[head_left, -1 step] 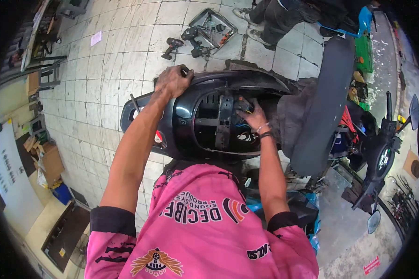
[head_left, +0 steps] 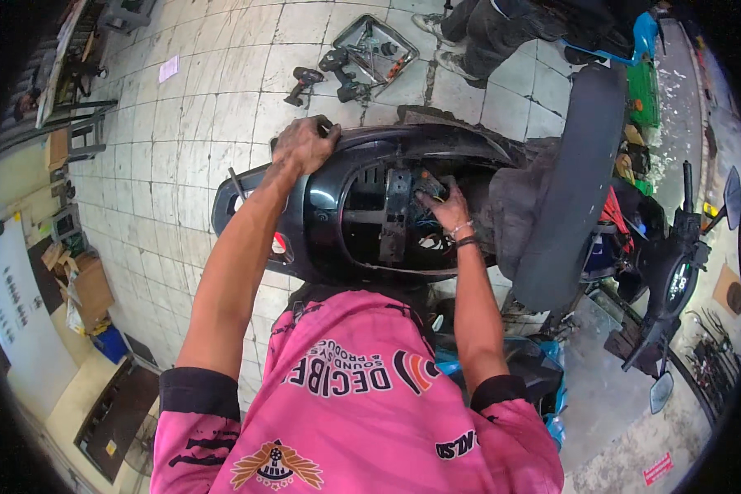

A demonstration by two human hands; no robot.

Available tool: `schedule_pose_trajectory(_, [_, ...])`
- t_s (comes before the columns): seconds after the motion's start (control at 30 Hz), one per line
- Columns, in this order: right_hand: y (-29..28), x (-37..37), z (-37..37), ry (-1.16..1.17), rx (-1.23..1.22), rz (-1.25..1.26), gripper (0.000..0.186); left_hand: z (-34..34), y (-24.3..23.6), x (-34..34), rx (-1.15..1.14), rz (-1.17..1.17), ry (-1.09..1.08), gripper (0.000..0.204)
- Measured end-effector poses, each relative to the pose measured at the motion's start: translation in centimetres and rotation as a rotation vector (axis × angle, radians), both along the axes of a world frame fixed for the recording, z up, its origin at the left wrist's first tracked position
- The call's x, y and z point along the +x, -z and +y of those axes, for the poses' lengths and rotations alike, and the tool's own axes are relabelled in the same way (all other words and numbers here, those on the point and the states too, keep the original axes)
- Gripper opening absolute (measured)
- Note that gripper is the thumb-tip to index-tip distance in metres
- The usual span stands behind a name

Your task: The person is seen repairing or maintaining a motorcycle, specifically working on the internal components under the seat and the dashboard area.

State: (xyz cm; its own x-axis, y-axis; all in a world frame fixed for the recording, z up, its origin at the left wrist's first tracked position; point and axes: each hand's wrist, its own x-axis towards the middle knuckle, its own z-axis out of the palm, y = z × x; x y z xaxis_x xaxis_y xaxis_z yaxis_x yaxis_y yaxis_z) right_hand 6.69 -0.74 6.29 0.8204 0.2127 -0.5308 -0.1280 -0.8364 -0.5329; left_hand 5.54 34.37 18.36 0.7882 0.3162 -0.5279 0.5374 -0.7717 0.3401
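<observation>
A scooter's glossy black rear body panel [head_left: 323,195] lies across the middle in front of me, with an oval opening under the raised seat [head_left: 572,185]. My left hand [head_left: 306,145] is curled on the far edge of this panel, near the tail. Inside the opening, a metal cross bracket [head_left: 396,216] spans the frame. My right hand [head_left: 448,209] reaches in beside it, thumb and fingers closed about a small black part with an orange piece [head_left: 427,183]. Thin coloured wires [head_left: 428,222] run just below that hand. Some of its fingertips are hidden.
Beyond the scooter, a tray of tools [head_left: 376,53] and several cordless drills [head_left: 305,86] rest on the tiled floor. Another person's legs [head_left: 490,41] are at the far side. Handlebars with mirrors [head_left: 675,284] stand at the right. Cardboard boxes [head_left: 88,288] sit at the left.
</observation>
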Motion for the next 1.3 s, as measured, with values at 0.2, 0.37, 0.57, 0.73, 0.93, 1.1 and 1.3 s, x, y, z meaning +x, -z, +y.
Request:
schedule_pose_trajectory(0.2, [1.3,0.1,0.6,0.290,0.398,0.084,0.076,-0.1,0.0,0.3,-0.048,0.044,-0.046,0.048])
schedule_pose_trajectory(0.37, [0.1,2.5,2.6,0.156,0.184,0.154,0.067,-0.2,-0.4,0.4,-0.040,0.039,-0.006,0.051])
schedule_pose_trajectory(0.57, [0.3,1.3,3.3,0.112,-0.132,0.066,0.065,-0.2,-0.4,0.2,-0.011,0.032,-0.015,0.051])
schedule_pose_trajectory(0.73, [0.9,0.3,2.2,0.258,0.171,-0.191,0.061,-0.2,0.0,-0.3,0.032,-0.020,-0.008,0.051])
schedule_pose_trajectory(0.93, [4.0,0.6,3.4,0.058,0.044,-0.001,0.043,0.0,0.0,-0.6,0.024,-0.008,-0.010,0.053])
schedule_pose_trajectory(1.1, [4.9,1.4,1.8,-0.754,-0.021,-0.114,0.059,0.0,0.3,-0.9,0.073,0.002,-0.001,0.056])
schedule_pose_trajectory(1.3, [3.2,0.9,-0.6,-0.296,0.459,0.057,0.065,-1.0,0.1,-1.5,0.080,-0.071,-0.166,0.047])
